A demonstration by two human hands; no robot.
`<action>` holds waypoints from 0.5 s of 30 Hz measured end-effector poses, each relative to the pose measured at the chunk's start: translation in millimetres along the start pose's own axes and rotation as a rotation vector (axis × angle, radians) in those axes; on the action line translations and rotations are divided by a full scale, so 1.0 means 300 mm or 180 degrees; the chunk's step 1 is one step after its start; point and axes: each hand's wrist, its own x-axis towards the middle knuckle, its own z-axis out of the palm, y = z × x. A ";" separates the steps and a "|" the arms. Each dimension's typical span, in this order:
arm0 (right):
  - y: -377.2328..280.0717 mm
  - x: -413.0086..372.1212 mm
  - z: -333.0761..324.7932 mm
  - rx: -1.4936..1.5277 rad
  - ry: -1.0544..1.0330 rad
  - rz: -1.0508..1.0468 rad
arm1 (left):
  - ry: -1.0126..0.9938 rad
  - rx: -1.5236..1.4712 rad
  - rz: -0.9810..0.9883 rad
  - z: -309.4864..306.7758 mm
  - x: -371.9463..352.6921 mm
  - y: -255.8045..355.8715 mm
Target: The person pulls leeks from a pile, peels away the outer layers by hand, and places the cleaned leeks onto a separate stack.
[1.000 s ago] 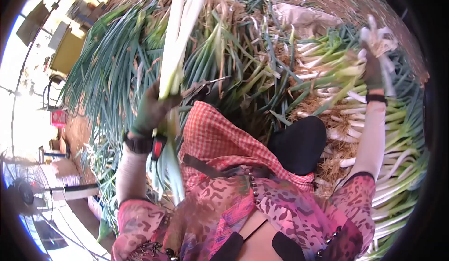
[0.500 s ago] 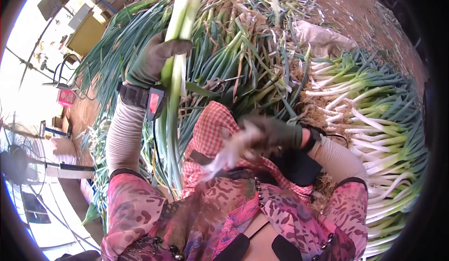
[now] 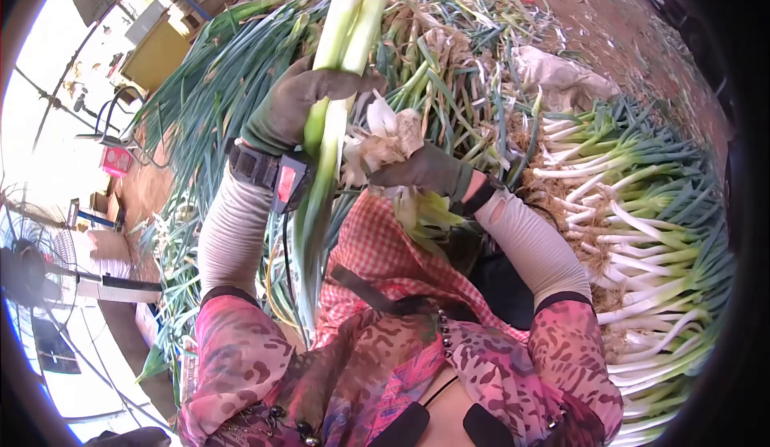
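Beyond heaped greens (image 3: 224, 70): littered brown floor (image 3: 601, 22). In left hand (image 3: 301, 102), wrapped firmly round: two stalks (image 3: 338, 34), trailing beside checkered cloth (image 3: 381, 242). In right hand (image 3: 425, 172), curled tight: crumpled husks (image 3: 393, 138). Could bruise stalks by squeezing too hard.

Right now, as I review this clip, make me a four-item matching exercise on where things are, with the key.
Things:
1. checked cloth
2. thick stalks
3. fan
4. pale peelings

Places:
A. gripped in the gloved left hand
B. at the far left of the picture
C. held in the gloved right hand
D. draped over the lap

Pairs: 1-D, 2-A, 3-B, 4-C
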 end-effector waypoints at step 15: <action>0.068 -0.173 -0.219 -0.2977 0.1346 0.0638 | -0.0231 0.2224 0.1192 -0.113 -0.049 -0.023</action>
